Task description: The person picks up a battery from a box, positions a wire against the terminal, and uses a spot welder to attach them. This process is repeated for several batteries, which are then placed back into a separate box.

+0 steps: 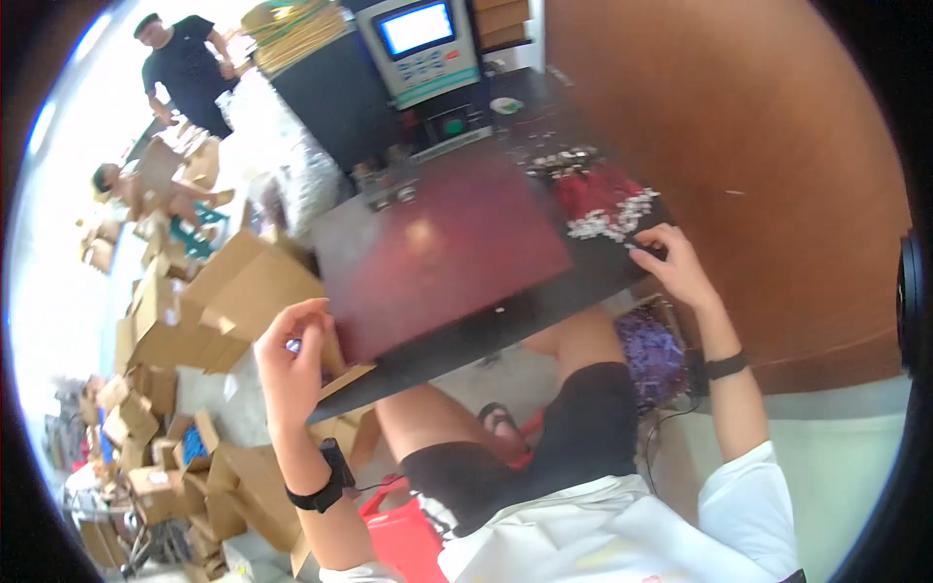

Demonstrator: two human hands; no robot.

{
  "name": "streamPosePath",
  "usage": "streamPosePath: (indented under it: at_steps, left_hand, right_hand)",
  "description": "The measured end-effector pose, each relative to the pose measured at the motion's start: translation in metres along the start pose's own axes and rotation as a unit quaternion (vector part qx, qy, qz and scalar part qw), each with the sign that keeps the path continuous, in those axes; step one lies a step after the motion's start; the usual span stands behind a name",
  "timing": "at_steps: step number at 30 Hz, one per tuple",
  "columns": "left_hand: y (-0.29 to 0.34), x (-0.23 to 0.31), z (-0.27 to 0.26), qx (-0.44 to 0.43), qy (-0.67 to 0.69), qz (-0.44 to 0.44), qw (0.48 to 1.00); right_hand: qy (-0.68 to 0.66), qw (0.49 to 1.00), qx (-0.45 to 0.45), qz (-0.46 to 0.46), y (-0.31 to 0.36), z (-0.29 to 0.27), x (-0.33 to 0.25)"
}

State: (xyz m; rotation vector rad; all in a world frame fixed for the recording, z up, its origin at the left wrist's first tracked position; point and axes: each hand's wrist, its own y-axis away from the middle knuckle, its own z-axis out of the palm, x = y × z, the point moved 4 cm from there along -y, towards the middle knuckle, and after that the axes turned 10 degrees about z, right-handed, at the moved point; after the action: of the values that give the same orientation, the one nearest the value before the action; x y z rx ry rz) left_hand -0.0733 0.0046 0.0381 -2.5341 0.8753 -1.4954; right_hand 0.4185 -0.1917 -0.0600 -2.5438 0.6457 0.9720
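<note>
My left hand [292,358] is raised at the left edge of the dark red mat [447,248], above an open cardboard box. Its fingers are curled in, and a small shiny bluish piece, too small to name, shows between them. At the table's right side, my right hand [678,267] has its fingertips bent together at the edge of a pile of small white pieces [607,225]. Whether a piece sits between those fingertips is too small to make out. Red material [586,194] and small metallic pieces [562,163] lie just beyond the white ones.
A machine with a lit screen [418,31] stands at the table's far end, small metal parts [394,194] near it. Cardboard boxes [165,321] crowd the floor at left. A bin of purple pieces [653,350] is below the right edge. Two people are at far left.
</note>
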Motion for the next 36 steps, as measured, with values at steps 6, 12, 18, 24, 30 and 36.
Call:
streamPosePath:
  at_steps: [6,12,18,24,30,36]
  left_hand:
    - [0.041,-0.027,-0.02,-0.148,-0.317,0.074,0.934]
    - [0.057,-0.037,-0.025,-0.237,-0.419,0.089,0.872]
    - [0.055,-0.044,-0.025,-0.295,-0.471,0.134,0.821]
    - [0.053,-0.03,-0.035,-0.281,-0.469,0.174,0.819]
    - [0.049,-0.025,-0.038,-0.289,-0.463,0.138,0.826]
    - [0.003,0.038,-0.023,-0.147,-0.154,0.118,0.97]
  right_hand:
    - [0.046,0.998,-0.034,0.003,-0.02,0.021,0.01]
    - [-0.015,0.996,-0.054,0.063,-0.03,0.004,0.002]
    - [0.058,0.992,-0.087,0.066,-0.022,-0.008,-0.014]
    - [0.088,0.995,-0.04,-0.001,-0.022,-0.023,-0.01]
    - [0.05,0.998,0.045,0.0,-0.021,-0.054,-0.026]
    - [-0.04,0.997,0.066,0.013,-0.029,-0.082,-0.044]
